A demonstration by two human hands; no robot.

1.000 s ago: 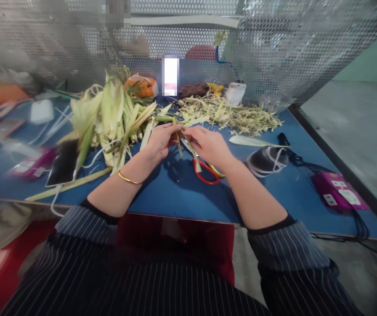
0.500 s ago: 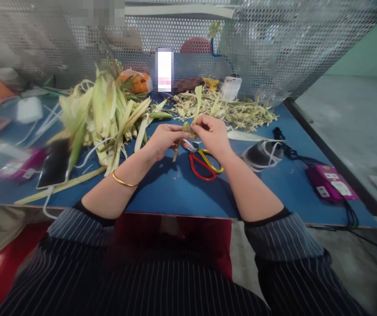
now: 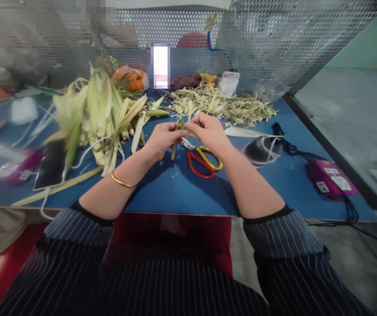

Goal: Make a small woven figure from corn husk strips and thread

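Note:
Between my two hands is a strip of corn husk [image 3: 181, 123], bent into a small loop, with one tail hanging down. My left hand [image 3: 164, 139] is closed and pinches the strip between thumb and fingers. Pinching the same strip from the other side, my right hand [image 3: 208, 131] is closed too; a pale end sticks up above its fingertips. Scissors [image 3: 204, 162] with one red and one yellow handle lie on the blue table just below my hands. To the left is a large heap of corn husks [image 3: 101, 114].
Husk scraps [image 3: 227, 105] are piled at the back. A black phone [image 3: 50, 164] with a white cable lies at left, and a lit screen [image 3: 160, 66] stands at the back. A dark spool [image 3: 262, 150] and a purple power strip [image 3: 331, 177] lie right. A perforated metal panel [image 3: 257, 39] borders the table.
The husk strip has been bent into a clearer loop by my left fingers. Its upright end shows shorter and has shifted left. My view has tilted slightly.

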